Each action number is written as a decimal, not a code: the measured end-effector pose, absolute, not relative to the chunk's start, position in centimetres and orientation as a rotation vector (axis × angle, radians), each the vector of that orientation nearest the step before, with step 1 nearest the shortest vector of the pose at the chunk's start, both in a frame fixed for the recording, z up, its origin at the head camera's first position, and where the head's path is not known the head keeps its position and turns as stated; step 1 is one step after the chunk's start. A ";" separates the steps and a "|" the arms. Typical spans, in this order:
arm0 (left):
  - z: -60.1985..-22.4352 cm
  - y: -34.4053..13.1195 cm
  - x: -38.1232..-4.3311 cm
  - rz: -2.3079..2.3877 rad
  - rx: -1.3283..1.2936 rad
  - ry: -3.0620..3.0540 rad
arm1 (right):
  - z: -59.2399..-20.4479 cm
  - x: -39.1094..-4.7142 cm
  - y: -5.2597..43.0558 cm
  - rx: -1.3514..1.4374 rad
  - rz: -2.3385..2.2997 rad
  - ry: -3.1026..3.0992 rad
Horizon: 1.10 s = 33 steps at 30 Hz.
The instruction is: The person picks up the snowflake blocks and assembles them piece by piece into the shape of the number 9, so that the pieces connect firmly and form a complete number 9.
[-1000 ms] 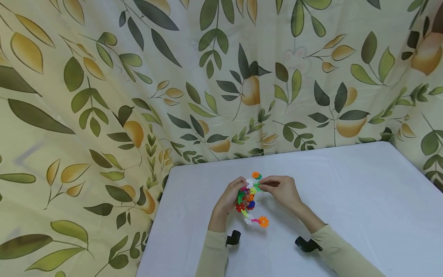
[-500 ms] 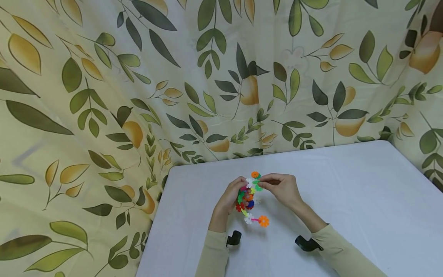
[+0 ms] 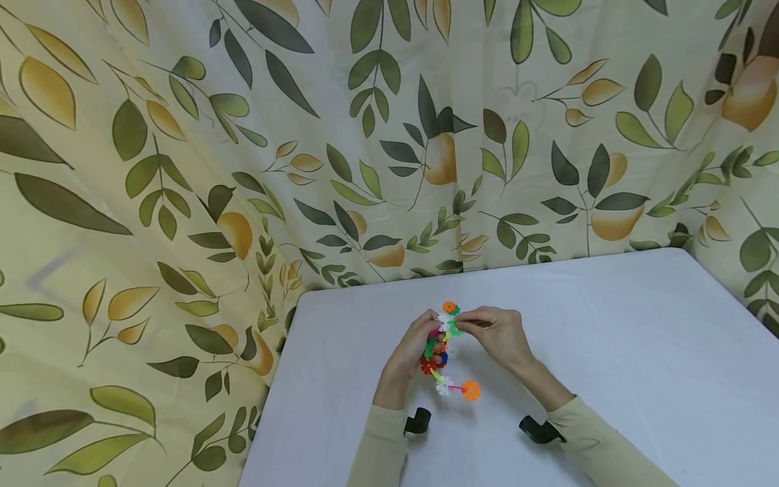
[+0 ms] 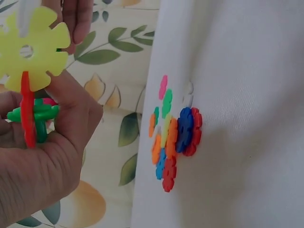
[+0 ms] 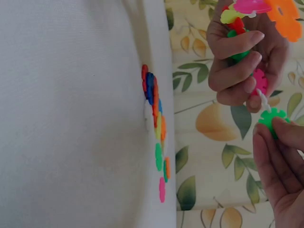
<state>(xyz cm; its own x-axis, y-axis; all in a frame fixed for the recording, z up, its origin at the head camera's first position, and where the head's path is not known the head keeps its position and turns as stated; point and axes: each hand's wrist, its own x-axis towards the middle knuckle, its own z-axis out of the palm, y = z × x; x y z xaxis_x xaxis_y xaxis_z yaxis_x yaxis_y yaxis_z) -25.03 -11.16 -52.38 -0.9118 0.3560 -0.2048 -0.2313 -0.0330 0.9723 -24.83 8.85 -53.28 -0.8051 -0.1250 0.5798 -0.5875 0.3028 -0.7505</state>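
Observation:
My left hand (image 3: 406, 352) grips a chain of joined flower-shaped plastic discs, its fingers curled round the middle. One end has an orange disc (image 3: 470, 390), joined by a pink one to a white one. In the left wrist view, a yellow disc (image 4: 58, 35), a red disc (image 4: 28, 114) and a green disc (image 4: 46, 112) show by the palm. Pinched between thumb and fingers of my right hand (image 3: 500, 336) is a light green disc (image 5: 273, 116). It meets the white disc (image 5: 264, 100) beyond a pink disc (image 5: 259, 81); whether they interlock, I cannot tell.
Several loose flower discs (image 4: 171, 135) lie grouped on the white-covered table (image 3: 608, 325), mostly behind the hands in the head view. Black straps (image 3: 418, 421) hang at both wrists. A leaf-patterned curtain (image 3: 389, 169) closes off the back and left.
My left hand and its chain have shifted slightly right, and the orange end has swung right with it. The right hand keeps its pinch on the light green disc, nearly in place.

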 end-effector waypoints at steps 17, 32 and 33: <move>-52.2 -12.1 -25.6 1.952 0.125 1.971 | -54.5 -25.6 9.3 0.499 1.539 -2.497; -52.1 -13.2 -25.5 1.925 0.122 1.959 | -56.9 -26.5 7.2 0.723 1.071 -2.960; -52.1 -13.2 -25.5 1.926 0.132 1.948 | -56.8 -26.4 7.2 0.703 1.078 -2.965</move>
